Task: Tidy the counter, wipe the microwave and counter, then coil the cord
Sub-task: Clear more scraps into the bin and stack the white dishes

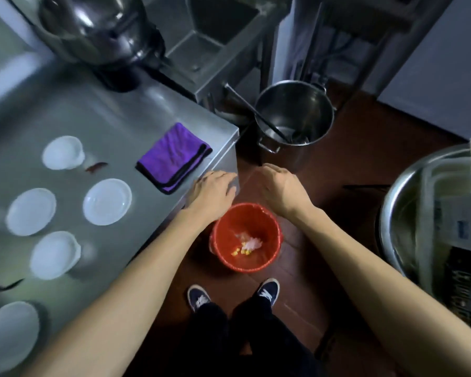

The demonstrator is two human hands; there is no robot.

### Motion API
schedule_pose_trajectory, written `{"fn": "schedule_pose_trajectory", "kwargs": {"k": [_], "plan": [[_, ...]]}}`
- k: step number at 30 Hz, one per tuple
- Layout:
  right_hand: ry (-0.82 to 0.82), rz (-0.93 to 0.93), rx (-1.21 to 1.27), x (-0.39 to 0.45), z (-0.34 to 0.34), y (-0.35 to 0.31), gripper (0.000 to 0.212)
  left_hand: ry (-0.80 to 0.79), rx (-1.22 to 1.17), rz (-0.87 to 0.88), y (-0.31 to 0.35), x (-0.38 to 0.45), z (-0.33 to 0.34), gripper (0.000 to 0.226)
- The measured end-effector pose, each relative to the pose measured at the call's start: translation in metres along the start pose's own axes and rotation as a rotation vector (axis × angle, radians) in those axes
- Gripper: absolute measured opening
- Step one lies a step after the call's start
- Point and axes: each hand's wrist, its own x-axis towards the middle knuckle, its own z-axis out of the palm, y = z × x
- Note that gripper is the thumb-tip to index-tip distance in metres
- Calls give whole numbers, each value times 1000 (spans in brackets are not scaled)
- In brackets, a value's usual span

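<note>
Both hands are hanging out past the corner of the steel worktop, above the red bin on the floor. The left hand is lying flat at the worktop's edge, fingers straight, holding nothing. The right hand is hovering over the floor with fingers drooping loosely, also holding nothing. The purple cloth is sitting folded near the worktop corner, just beside the left hand. White round lids are lying scattered across the worktop. Food scraps are showing in the bin's bottom. A steel pot is standing on the floor beyond.
</note>
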Motion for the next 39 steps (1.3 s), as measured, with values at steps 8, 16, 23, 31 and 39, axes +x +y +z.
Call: {"fn": "schedule_pose_trajectory", "kwargs": {"k": [8, 16, 23, 31, 39], "plan": [[109, -260, 55, 23, -34, -107, 37, 268, -5, -90, -47, -58, -94, 40], [88, -456, 85, 6, -11, -236, 36, 430, 10, -219, -129, -174, -143, 35], [-17, -568, 87, -51, 39, -346, 38, 462, 3, -420, -201, -313, -144, 34], [-125, -697, 105, -120, 105, -448, 39, 546, -32, -583, -257, -449, -132, 33], [-316, -789, 121, -158, 178, -522, 39, 569, -73, -747, -301, -543, -107, 29]]}}
